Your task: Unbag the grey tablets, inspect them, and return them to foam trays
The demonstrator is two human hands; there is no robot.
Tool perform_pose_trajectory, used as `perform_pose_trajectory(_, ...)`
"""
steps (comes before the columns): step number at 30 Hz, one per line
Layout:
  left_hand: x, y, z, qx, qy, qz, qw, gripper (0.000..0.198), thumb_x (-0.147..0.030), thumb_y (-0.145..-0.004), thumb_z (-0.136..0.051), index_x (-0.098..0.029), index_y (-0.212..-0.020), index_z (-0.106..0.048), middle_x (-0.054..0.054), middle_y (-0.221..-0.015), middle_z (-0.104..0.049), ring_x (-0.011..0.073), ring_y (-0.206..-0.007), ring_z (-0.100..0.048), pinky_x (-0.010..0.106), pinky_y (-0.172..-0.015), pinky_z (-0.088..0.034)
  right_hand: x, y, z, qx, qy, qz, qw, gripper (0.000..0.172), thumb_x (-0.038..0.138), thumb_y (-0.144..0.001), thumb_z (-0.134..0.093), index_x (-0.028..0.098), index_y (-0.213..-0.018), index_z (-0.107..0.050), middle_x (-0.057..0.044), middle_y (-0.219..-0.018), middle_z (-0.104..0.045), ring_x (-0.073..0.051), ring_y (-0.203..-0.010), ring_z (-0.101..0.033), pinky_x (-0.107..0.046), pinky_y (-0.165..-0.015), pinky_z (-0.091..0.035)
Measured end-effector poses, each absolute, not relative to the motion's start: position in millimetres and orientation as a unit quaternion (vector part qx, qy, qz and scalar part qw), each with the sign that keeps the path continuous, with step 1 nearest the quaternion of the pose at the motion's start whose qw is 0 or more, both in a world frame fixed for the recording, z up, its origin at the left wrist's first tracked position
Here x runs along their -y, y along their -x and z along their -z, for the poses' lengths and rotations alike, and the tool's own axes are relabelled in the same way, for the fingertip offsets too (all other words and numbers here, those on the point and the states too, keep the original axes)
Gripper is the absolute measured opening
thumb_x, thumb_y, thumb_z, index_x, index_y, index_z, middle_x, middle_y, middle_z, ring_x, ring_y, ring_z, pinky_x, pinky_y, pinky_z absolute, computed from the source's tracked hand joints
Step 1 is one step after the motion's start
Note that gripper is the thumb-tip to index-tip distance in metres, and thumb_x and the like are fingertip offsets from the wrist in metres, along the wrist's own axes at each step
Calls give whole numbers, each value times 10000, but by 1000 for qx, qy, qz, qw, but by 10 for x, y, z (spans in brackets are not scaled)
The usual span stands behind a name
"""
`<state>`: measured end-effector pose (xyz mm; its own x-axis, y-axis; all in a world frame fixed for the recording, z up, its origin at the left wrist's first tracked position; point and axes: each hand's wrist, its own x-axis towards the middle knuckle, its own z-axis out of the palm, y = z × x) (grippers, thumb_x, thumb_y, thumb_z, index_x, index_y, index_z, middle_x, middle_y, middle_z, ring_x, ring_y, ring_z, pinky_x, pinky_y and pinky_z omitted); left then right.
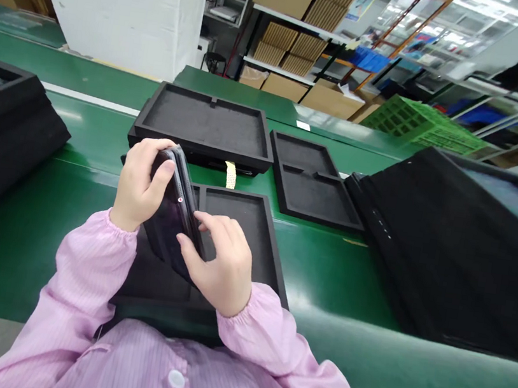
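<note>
Head view: both hands (140,187) grip a thin, glossy, dark device (169,233) tilted on edge.

Right before you, a black rectangular foam tray (235,207) lies on the green conveyor belt (325,274). A second black foam tray (204,123) lies behind it, a third black foam tray (309,195) to its right, a black foam stack (2,135) at your left, another black foam stack (434,251) at your right.

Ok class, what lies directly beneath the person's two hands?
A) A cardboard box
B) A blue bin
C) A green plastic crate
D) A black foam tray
D: the black foam tray lies under the left hand and right hand, which hold a dark slim device above it.
</note>
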<state>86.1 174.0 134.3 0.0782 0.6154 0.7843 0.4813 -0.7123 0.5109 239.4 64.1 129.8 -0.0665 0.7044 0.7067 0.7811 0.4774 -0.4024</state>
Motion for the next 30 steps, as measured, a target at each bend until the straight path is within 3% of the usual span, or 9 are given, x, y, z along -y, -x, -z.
perform_pose_trajectory(3,-1680,-879,-1404,-379,-745,-546,59,344,-465,-975,-424,-210,-1102,-618,73,-1086,-690,230,-1022,-633,380,-936,-468,-616,-2356,-1167,717,519,72,459,310,262,-880,-653,166,-1170,-597,-93,-939,-650,-221,-821,-628,-368,-719,-573)
perform_pose_trajectory(8,-1576,-895,-1493,-367,-769,-520,59,295,-429,-926,-523,-219,-1084,-659,65,-1080,-720,243,-999,-660,397,-930,-491,-660,-2320,-946,659,534,-1,530,558,254,-827,-730,206,-1315,-465,-118,-1122,-568,-238,-957,-660,-368,-771,-622)
perform_pose_trajectory(15,-1584,-747,-1653,-369,-759,-514,149,327,-433,-977,-459,-251,-937,-728,17,-966,-751,210,-900,-683,348,-815,-529,-601,-2342,-878,654,510,-90,552,428,190,-863,-654,210,-1275,-540,-92,-1046,-586,-216,-920,-677,-342,-810,-623)
perform_pose_trajectory(19,-1625,-627,-1766,-386,-790,-425,214,372,-480,-972,-443,-267,-865,-728,8,-892,-750,218,-823,-685,340,-716,-527,-524,-2413,-772,673,469,-139,555,571,163,-920,-570,243,-1463,-412,-111,-1160,-574,-186,-930,-706,-295,-843,-627)
perform_pose_trajectory(23,-1650,-557,-1815,-373,-833,-369,174,341,-496,-928,-511,-245,-794,-698,9,-809,-727,220,-749,-664,331,-690,-524,-454,-2483,-615,685,453,-141,553,707,152,-934,-549,284,-1563,-254,-127,-1254,-562,-201,-1002,-700,-300,-852,-636)
perform_pose_trajectory(27,-1704,-548,-1879,-328,-868,-329,174,361,-504,-910,-530,-230,-723,-671,15,-755,-703,200,-679,-648,288,-616,-520,-441,-2517,-569,679,447,-136,567,726,131,-925,-552,302,-1564,-254,-146,-1409,-494,-224,-1118,-664,-309,-854,-645)
perform_pose_trajectory(30,-1819,-526,-1927,-320,-884,-268,213,424,-566,-900,-513,-223,-716,-681,21,-753,-705,195,-658,-645,272,-576,-513,-467,-2519,-607,686,443,-103,568,709,142,-917,-563,287,-1553,-286,-146,-1393,-532,-274,-1274,-573,-408,-960,-607)
